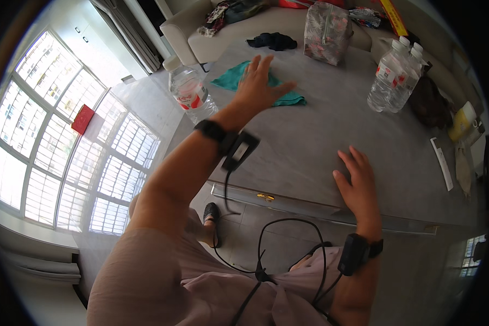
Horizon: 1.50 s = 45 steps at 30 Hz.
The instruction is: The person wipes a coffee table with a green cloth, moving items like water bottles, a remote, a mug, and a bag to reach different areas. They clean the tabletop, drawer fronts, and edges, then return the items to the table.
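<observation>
My left hand [257, 87] is over a teal cloth [228, 80] that lies flat on the grey tabletop [297, 138]. Its fingers are spread, and it covers the cloth's middle; whether the palm touches the fabric I cannot tell. My right hand [357, 183] is at the table's near edge, fingers apart and holding nothing. A large clear plastic bottle [191, 95] with a white cap and a red-and-white label stands left of my left hand. Each wrist bears a black strap with a small black box and a cable.
Several capped water bottles [393, 81] stand together at the right. A floral zippered bag [327, 34] and a dark crumpled cloth [272, 41] sit at the table's far side, before a beige sofa [183, 28]. A white strip [441, 163] lies far right. Black cables [291, 220] hang before my lap.
</observation>
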Available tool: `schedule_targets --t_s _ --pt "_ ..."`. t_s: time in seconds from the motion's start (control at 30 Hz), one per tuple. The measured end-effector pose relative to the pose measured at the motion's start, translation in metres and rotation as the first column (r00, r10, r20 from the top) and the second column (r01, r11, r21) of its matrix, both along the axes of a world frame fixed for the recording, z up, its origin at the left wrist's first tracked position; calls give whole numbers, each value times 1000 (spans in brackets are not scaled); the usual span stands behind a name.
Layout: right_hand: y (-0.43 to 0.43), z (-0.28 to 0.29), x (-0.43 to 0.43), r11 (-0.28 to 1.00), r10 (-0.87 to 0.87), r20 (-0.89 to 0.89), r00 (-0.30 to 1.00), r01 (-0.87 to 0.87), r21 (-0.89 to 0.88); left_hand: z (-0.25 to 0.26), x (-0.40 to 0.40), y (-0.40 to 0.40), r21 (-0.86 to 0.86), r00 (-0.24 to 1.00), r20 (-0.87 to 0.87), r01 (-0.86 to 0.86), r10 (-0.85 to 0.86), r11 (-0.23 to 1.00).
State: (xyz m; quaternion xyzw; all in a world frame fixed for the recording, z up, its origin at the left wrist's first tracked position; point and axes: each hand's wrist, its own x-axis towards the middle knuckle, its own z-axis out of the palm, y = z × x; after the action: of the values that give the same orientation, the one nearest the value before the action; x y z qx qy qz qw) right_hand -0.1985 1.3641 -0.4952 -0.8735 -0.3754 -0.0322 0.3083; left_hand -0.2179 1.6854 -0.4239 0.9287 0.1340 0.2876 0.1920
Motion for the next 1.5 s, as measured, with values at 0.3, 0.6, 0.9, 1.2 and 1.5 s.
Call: schedule_targets --t_s 0.3,0.6,0.9,1.2,1.5 --pt "2 -1 1 1000 -6 33 999 5 22 -39 79 40 -84 822 -507 -346 259 934" --pt "-1 -2 -1 998 7 83 996 -12 68 -56 -12 58 77 955 -240 -161 175 984" --pt "-4 4 1 970 -84 -21 996 87 227 -86 -1 -79 82 976 -212 72 -53 994" --pt "-17 17 0 813 -323 44 946 253 524 -65 6 -211 125 844 -241 517 -480 847" --pt "-26 25 -15 815 -188 -14 982 164 556 -69 -98 -71 119 974 -219 83 -55 989"
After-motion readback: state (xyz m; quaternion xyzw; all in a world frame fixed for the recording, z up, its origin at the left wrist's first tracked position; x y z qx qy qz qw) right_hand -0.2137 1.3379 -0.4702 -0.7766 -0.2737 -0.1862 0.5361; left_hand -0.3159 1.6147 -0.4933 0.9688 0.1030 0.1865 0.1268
